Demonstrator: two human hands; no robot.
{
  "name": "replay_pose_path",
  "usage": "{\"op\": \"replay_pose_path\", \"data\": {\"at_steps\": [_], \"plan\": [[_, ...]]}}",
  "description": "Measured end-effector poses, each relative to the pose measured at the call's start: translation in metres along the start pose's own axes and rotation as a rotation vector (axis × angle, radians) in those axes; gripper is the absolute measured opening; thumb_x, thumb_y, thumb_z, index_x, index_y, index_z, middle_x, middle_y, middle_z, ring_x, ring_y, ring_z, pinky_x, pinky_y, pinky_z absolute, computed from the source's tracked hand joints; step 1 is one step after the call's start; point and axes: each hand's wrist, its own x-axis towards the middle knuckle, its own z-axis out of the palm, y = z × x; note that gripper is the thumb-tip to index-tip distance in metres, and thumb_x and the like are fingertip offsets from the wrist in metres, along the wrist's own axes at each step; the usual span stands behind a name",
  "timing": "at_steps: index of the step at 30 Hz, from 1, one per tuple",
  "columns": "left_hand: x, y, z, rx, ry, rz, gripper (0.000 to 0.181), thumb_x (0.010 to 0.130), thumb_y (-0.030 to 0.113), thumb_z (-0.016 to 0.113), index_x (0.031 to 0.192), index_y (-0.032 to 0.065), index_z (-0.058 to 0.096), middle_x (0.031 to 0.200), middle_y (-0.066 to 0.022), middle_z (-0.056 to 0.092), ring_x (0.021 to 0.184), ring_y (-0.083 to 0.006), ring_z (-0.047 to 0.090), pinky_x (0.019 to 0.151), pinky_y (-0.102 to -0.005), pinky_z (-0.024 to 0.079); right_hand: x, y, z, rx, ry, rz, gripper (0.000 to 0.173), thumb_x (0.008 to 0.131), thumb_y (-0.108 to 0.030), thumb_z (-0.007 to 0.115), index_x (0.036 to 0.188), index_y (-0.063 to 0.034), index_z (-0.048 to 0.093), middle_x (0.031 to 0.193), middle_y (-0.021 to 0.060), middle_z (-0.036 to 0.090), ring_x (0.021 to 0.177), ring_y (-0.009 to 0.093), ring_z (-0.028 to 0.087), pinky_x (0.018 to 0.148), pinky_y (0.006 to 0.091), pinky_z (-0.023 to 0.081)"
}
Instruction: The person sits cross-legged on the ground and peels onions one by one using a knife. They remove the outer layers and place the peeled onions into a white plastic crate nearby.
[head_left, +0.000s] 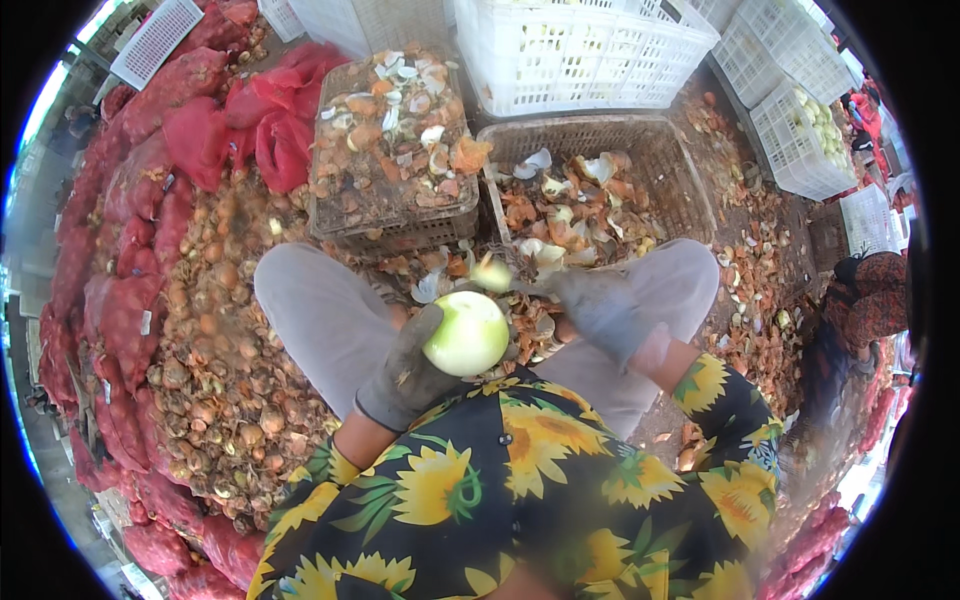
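My left hand (409, 367), in a grey work glove, holds a large peeled pale-green onion (466, 334) between my knees. My right hand (604, 311), gloved too and blurred, is closed around the handle end of a knife; its dark blade (529, 287) points left towards the onion. Just beyond the onion a small pale piece with a brown tip (492, 274) appears blurred, near the blade's end; whether it touches the blade I cannot tell. Brown and white onion skins lie below and around both hands.
Ahead stand an upturned crate (397, 217) strewn with peel, a brown crate (686, 195) holding skins, and a white crate (577, 94) of onions. Unpeeled onions (225, 360) heap at left beside red mesh sacks (127, 322). Another person (866, 300) sits at right.
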Motion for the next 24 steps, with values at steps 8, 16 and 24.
{"op": "replay_pose_path", "data": {"at_steps": [8, 16, 24], "plan": [[0.024, -0.006, -0.025, 0.047, 0.102, 0.094, 0.056, 0.093, 0.041, 0.058, 0.134, 0.0052, 0.043, 0.126, -0.0181, 0.054, 0.114, -0.0356, 0.057, 0.085, -0.0434, 0.057, -0.018, 0.045, 0.131, 0.314, 0.129, 0.493, 0.025, 0.094, -0.028, 0.056, 0.104, -0.0056, 0.053, 0.061, 0.0066, 0.061, 0.053, 0.025, 0.06, 0.051, 0.0384, 0.047], [0.179, 0.074, 0.065, -0.21, -0.291, 0.119, 0.049, 0.096, 0.047, 0.047, 0.123, 0.0061, 0.052, 0.123, -0.0152, 0.055, 0.115, -0.0306, 0.056, 0.098, -0.0442, 0.05, 0.003, 0.024, 0.108, 1.058, 0.097, 0.787, 0.015, 0.091, -0.018, 0.06, 0.095, -0.0044, 0.055, 0.063, 0.0019, 0.052, 0.044, 0.013, 0.048, 0.039, 0.03, 0.039], [0.102, 0.164, 0.013, -0.299, -0.193, 0.715, 0.049, 0.099, 0.044, 0.044, 0.119, 0.0013, 0.056, 0.116, -0.0163, 0.063, 0.108, -0.0308, 0.061, 0.099, -0.0446, 0.049, -0.007, 0.061, 0.17, 0.679, 0.034, 0.534, 0.017, 0.089, -0.019, 0.061, 0.099, -0.0058, 0.058, 0.07, 0.0059, 0.054, 0.055, 0.02, 0.054, 0.048, 0.0346, 0.043]]}}
